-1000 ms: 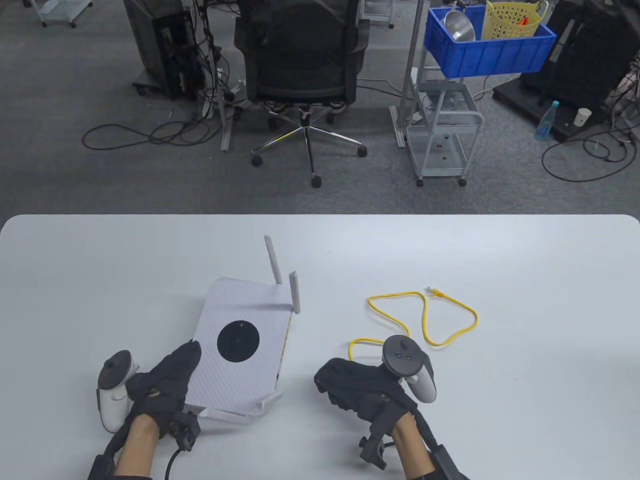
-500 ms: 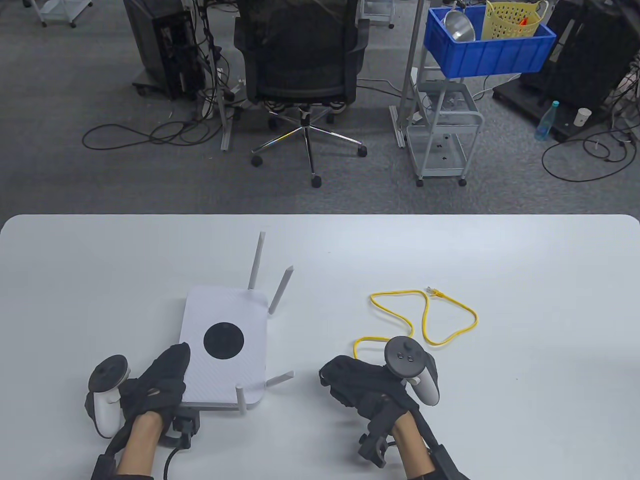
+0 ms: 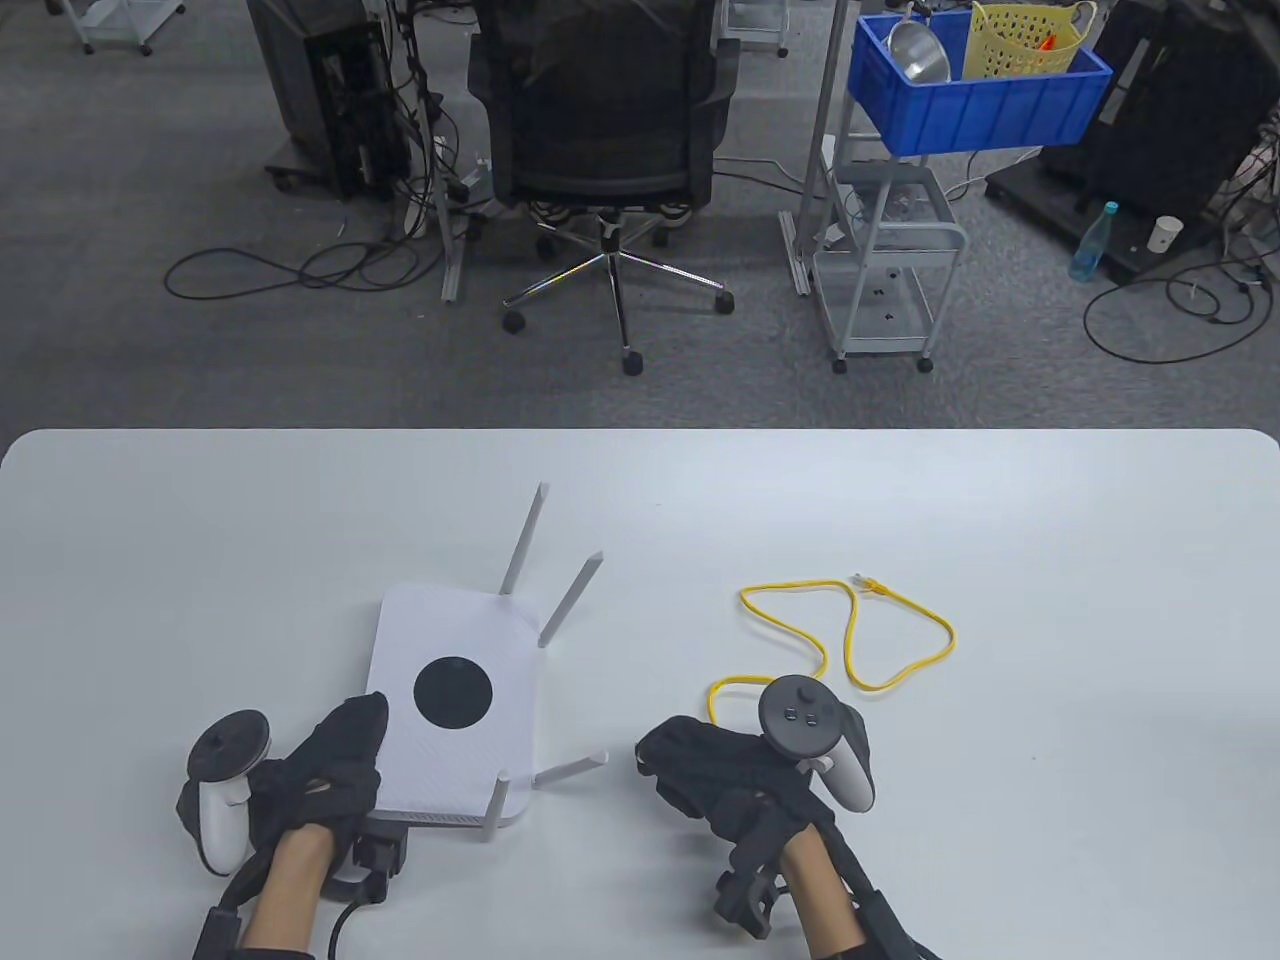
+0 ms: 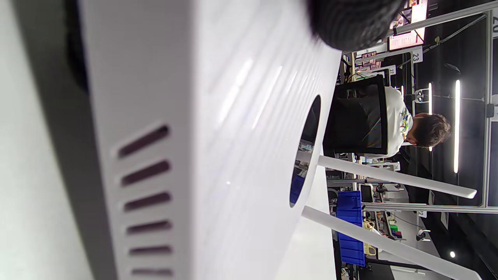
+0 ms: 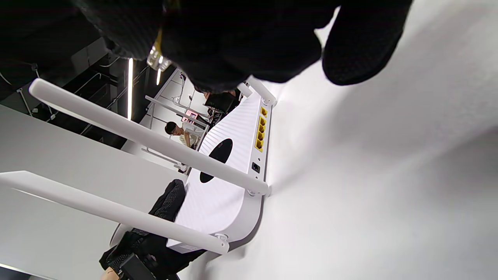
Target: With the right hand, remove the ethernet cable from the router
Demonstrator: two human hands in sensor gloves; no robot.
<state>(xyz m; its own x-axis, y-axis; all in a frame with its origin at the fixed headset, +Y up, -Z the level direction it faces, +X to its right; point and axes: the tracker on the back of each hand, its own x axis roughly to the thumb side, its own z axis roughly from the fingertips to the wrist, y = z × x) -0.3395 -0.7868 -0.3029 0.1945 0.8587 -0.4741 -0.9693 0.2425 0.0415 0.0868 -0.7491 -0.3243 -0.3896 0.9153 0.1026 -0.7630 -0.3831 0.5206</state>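
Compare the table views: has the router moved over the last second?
Yes. The router has swung round under the left hand: its antennas pointed up the table, now fan rightward, while the yellow cable lies unchanged.

- Left hand [image 3: 325, 765] low on the table at 7 o'clock, fingers [image 3: 362, 722] pointing to 1 o'clock, laid on a white box.
- Right hand [image 3: 730, 775] at 5 o'clock, fingers curled in, knuckles toward 10 o'clock.

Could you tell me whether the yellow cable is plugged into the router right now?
Out. The cable lies apart from the router, and the yellow ports look empty; its near end disappears under the right hand.
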